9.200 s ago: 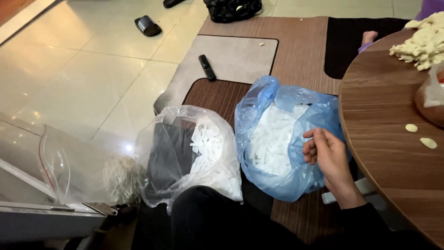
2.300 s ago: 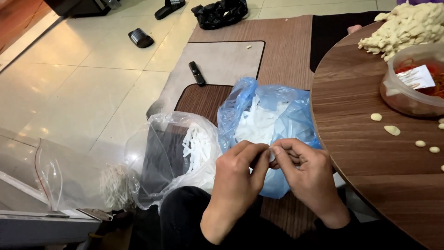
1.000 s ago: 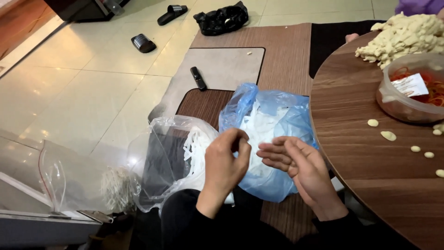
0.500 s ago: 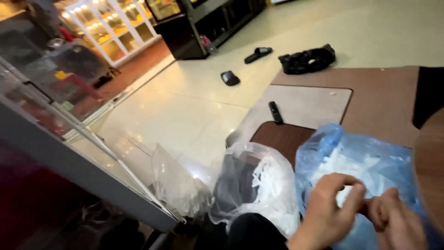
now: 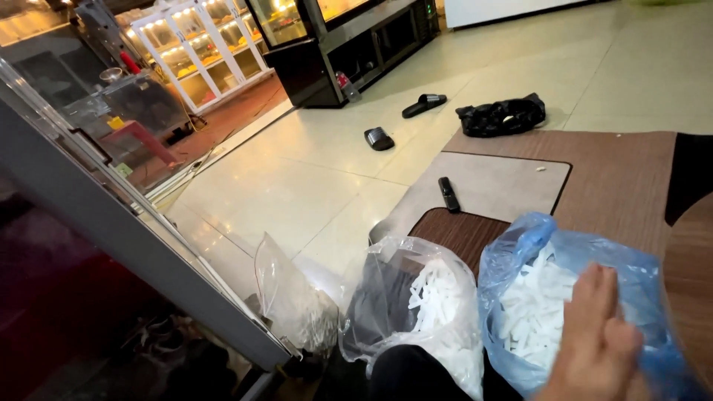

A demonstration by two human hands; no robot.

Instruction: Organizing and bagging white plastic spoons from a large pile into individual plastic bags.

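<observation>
One hand [image 5: 594, 338] is showing at the bottom of the picture, at about 5 o'clock. It is blurry. Its fingers [image 5: 598, 286] are lying close together and pointing up, flat, and they are not holding anything that I can see. I cannot tell if it is the left hand or the right hand, and the other hand is not showing.

The hand is sitting in front of a blue bag [image 5: 572, 297]. I cannot tell if it is touching the bag. The blue bag is open at the top and it is holding lots of small white pieces [image 5: 531, 308].

Just beside the blue bag, at its 9 o'clock, a clear bag [image 5: 416, 312] is standing. It is holding white pieces too. At 9 o'clock from that one, another clear bag [image 5: 293, 304] is leaning by a metal door frame [image 5: 126, 238].

At 12 o'clock from the bags, a small black remote [image 5: 448, 194] is lying on a grey mat [image 5: 490, 189]. Farther up, two black slippers [image 5: 423, 105] and a black bag [image 5: 501, 116] are lying on the shiny floor [image 5: 297, 193].
</observation>
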